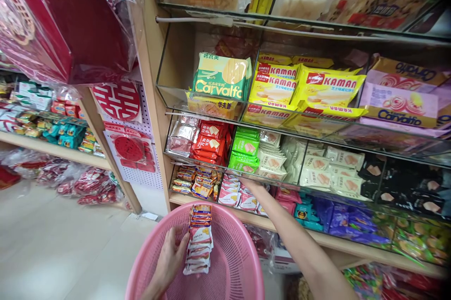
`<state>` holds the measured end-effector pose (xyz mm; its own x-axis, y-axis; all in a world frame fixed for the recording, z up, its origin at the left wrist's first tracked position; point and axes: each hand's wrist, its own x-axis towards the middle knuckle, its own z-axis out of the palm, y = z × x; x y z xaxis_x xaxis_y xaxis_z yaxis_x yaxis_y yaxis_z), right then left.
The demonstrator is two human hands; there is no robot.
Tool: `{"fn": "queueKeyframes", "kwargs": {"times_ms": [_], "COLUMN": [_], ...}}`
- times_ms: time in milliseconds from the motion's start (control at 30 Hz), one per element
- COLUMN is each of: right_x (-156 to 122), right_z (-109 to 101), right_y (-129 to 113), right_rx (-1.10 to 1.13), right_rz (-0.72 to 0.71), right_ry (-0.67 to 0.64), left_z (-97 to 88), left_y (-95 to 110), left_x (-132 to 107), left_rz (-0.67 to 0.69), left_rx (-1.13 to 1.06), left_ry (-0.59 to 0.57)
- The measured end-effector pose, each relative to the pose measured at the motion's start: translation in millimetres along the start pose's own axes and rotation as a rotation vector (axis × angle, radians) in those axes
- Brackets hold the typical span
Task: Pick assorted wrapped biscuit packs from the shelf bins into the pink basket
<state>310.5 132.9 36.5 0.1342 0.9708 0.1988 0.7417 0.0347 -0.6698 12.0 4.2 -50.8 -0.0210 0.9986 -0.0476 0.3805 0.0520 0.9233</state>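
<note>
My left hand (172,254) is closed on a stack of small snack packets (199,239), orange ones on top and white-and-red ones below, held over a pink perforated basket (239,262). My right arm stretches up to the lowest glass bin of the shelf. My right hand (251,183) reaches in among pink-and-white snack packets (237,193), its fingers hidden under the glass bin above. Next to them lie orange packets (195,181).
Glass-fronted shelves hold biscuit packs: green Carvalfo (221,77), yellow Kaman (306,86), red (210,142), green (244,150) and white packets (327,168). A red gift box (59,18) hangs at upper left. Another shelf (52,150) stands left, above tiled floor (63,253).
</note>
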Motion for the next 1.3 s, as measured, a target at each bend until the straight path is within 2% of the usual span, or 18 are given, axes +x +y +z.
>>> {"fn": "queueKeyframes", "kwargs": {"times_ms": [167,467,600,700,767,833,900,1000,1067,1167,1300], "right_x": [7,-32,-44,-55,-64,-74,-86,-106,-117,-128,-135], "right_z": [-1,-13,-16,-17,-16,-14,-7,11,25,41,52], "right_y": [5,26,28,27,24,16,4,-20,-34,-49,-58], "right_rx": [-0.270,-0.615,-0.652,-0.630,-0.571,-0.455,-0.280,0.100,0.398,0.754,0.902], "right_rz": [-0.141,-0.313,-0.394,-0.528,-0.640,-0.694,-0.644,-0.386,-0.207,-0.023,0.191], "right_ry": [-0.082,-0.076,-0.055,0.000,0.058,0.089,0.071,-0.025,-0.167,-0.440,-0.706], "left_z": [1.8,3.8,3.8,3.0,2.3,1.8,1.8,2.5,2.6,1.0,-4.3], "left_y": [-6,-8,-3,0,1,1,2,2,2,8,30], "left_x": [0,1,0,-2,-2,-3,-3,-2,-1,-1,0], "left_rz": [0.020,0.040,0.068,0.080,0.082,0.078,0.068,0.057,0.054,0.064,0.027], "left_rx": [0.000,0.030,0.024,0.014,0.025,0.039,0.039,0.021,0.002,-0.061,-0.185], "left_ry": [-0.014,-0.020,-0.013,-0.011,-0.009,-0.008,-0.007,-0.006,-0.005,0.009,-0.023]}}
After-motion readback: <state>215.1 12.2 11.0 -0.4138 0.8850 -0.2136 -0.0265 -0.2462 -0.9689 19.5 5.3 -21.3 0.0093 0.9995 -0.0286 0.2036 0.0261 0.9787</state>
